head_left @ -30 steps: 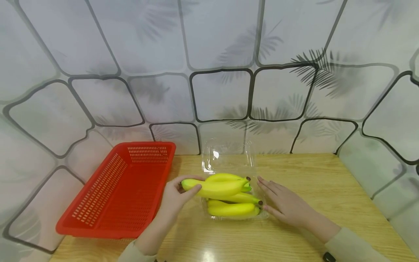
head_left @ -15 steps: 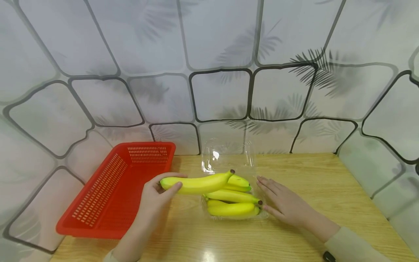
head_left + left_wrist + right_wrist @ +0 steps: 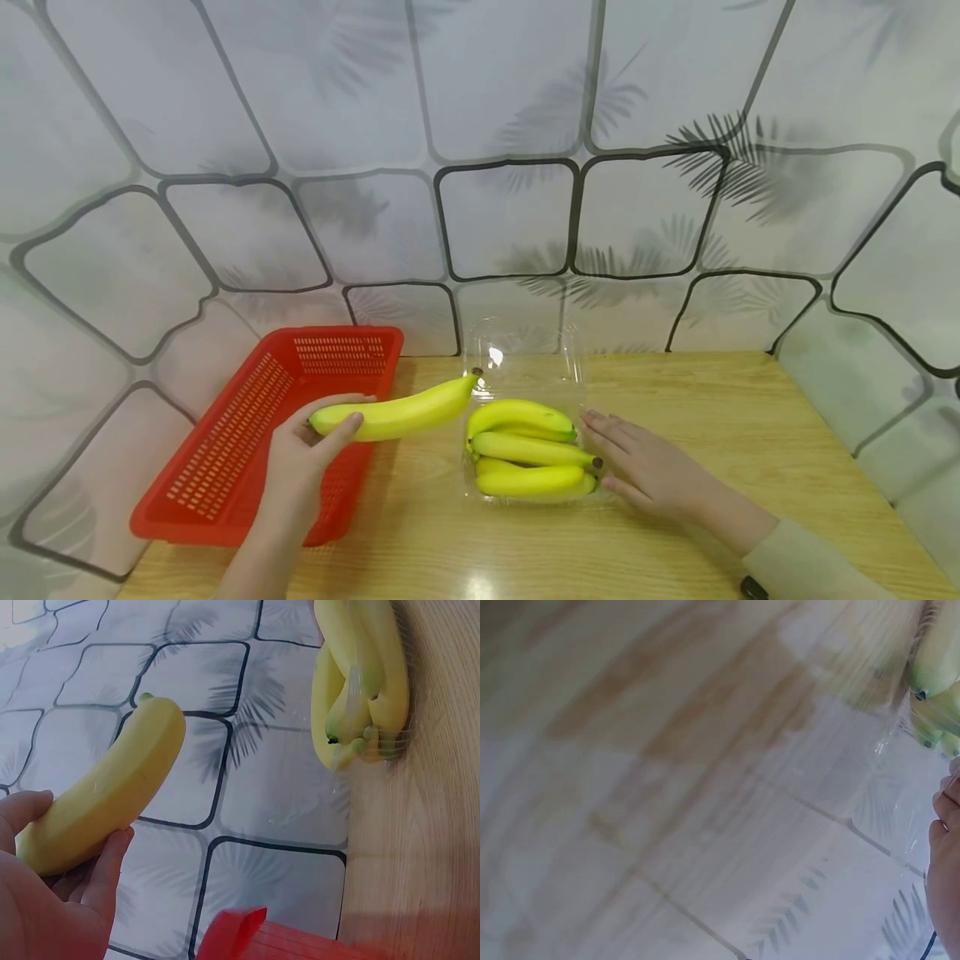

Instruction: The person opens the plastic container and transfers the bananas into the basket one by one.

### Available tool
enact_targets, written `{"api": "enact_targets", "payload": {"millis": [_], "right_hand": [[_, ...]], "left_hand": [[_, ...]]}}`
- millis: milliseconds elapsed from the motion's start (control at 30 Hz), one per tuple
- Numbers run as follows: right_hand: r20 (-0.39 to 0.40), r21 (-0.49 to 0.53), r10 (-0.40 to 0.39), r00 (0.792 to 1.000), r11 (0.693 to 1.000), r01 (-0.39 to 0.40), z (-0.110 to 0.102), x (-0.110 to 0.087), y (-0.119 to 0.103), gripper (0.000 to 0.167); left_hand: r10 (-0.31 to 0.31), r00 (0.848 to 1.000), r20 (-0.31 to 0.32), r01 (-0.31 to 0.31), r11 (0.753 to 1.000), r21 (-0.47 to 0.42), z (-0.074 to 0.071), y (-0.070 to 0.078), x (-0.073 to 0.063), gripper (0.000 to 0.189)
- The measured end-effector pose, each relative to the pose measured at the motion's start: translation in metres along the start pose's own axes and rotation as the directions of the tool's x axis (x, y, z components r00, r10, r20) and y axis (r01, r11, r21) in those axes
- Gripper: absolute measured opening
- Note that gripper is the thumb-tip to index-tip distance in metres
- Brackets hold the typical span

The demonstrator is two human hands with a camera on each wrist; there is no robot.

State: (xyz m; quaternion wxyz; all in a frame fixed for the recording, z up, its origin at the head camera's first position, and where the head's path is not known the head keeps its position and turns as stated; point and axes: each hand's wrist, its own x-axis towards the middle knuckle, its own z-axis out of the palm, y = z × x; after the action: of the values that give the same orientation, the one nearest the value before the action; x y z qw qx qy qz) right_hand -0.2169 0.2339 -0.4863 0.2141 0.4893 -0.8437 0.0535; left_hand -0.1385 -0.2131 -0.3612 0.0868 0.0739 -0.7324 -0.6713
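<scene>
My left hand [image 3: 296,454] grips a yellow banana [image 3: 397,414] by its greenish end, with the dark stem pointing up and to the right. In the head view the hand overlaps the right side of the red basket [image 3: 247,454]. The left wrist view shows this banana [image 3: 112,791] held between thumb and fingers. Several more bananas [image 3: 525,446] lie in a clear plastic clamshell box [image 3: 525,367], its lid raised at the back. My right hand [image 3: 648,467] has its fingers extended at the box's right edge, close to the banana tips.
The red basket has perforated walls and stands at the left of the wooden table [image 3: 675,542]. A patterned wall covering [image 3: 510,217] rises behind the table and along its sides. A dark band [image 3: 753,587] shows at my right wrist.
My left hand has carried the banana leftward from over the clamshell box to the basket's right side. The bananas left in the box now show more fully. My right hand has stayed nearly in place.
</scene>
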Motion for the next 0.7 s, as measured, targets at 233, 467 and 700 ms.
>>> {"api": "enact_targets", "payload": {"millis": [233,467,700], "right_hand": [[0.015,0.011,0.000,1.000,1.000,0.000,-0.001,-0.001,0.000,0.068],[0.027,-0.004,0.020,0.999,1.000,-0.020,-0.001,-0.001,-0.003,0.071],[0.031,-0.006,0.026,0.999,1.000,-0.026,0.000,-0.002,-0.003,0.073]], "left_hand": [[0.003,0.999,-0.047,-0.004,1.000,-0.022,-0.019,-0.004,0.001,0.028],[-0.009,0.994,-0.107,0.000,0.997,-0.084,-0.044,-0.014,0.004,0.019],[-0.129,0.976,-0.177,0.115,0.989,-0.091,-0.071,-0.022,0.007,0.019]]}}
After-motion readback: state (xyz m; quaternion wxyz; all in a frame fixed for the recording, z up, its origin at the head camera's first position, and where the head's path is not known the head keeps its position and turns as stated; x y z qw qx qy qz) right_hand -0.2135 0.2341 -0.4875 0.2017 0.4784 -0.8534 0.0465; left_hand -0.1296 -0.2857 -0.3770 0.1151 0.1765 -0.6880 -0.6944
